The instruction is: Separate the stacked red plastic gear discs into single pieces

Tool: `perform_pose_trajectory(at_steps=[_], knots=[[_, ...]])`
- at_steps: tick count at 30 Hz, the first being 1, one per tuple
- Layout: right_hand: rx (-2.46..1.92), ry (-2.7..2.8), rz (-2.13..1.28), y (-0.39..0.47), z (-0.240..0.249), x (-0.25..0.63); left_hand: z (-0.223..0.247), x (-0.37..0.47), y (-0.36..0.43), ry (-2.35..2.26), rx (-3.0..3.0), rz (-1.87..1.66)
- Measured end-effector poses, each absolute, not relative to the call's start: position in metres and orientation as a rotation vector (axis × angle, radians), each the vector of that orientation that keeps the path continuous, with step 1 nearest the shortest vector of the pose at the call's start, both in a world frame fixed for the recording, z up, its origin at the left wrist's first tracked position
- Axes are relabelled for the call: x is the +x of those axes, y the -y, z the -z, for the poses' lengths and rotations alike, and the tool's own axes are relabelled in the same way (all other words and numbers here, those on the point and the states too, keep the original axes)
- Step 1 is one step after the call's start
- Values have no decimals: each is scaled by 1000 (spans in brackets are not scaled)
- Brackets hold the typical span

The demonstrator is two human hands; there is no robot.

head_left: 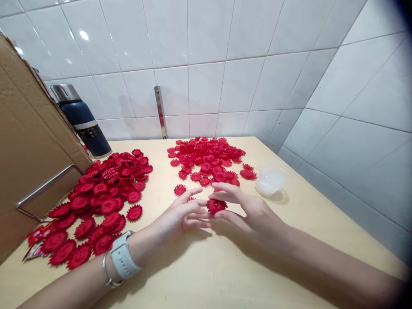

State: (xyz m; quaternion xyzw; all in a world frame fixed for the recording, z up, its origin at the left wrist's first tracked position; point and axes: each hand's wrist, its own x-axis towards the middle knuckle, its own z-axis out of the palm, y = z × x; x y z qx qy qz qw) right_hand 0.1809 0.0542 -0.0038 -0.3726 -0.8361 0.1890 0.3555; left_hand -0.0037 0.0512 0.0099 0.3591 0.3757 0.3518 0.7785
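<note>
Over the middle of the table, my right hand (257, 210) pinches a small red flower-shaped piece (216, 207) with a pointed, fringed rim between thumb and fingers. My left hand (185, 214) comes in from the other side, its fingers stretched out and somewhat apart. Its fingertips reach the piece's left edge; whether they touch it I cannot tell. A pale watch (125, 257) and a thin bracelet are on the left wrist. Just beyond the hands lies a loose pile of similar red pieces (209, 156). One single red piece (180, 189) lies near my left fingers.
A second, larger heap of red pieces (106, 193) covers the table's left side. Beside it stand a cardboard box (28, 141) and a dark blue bottle (84, 122). A translucent white cup-like container (269, 182) sits at right. Tiled walls (206, 86) bound the table (206, 274).
</note>
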Motion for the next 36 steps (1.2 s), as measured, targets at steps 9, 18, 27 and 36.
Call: perform_pose_trajectory(at_steps=[9,18,27,36], knots=[[-920,2127,-618,-59,0,182,-4,-4,-57,-801,783,-756],[-703,2195,-297,-47,3,172,-4,3,-48,-811,864,-804],[-346,2046,69,-36,-5,163,-17,18,-21,-788,833,-689],[-637,2001,-51,-64,1,172,-4,6,-44,-907,829,-839]])
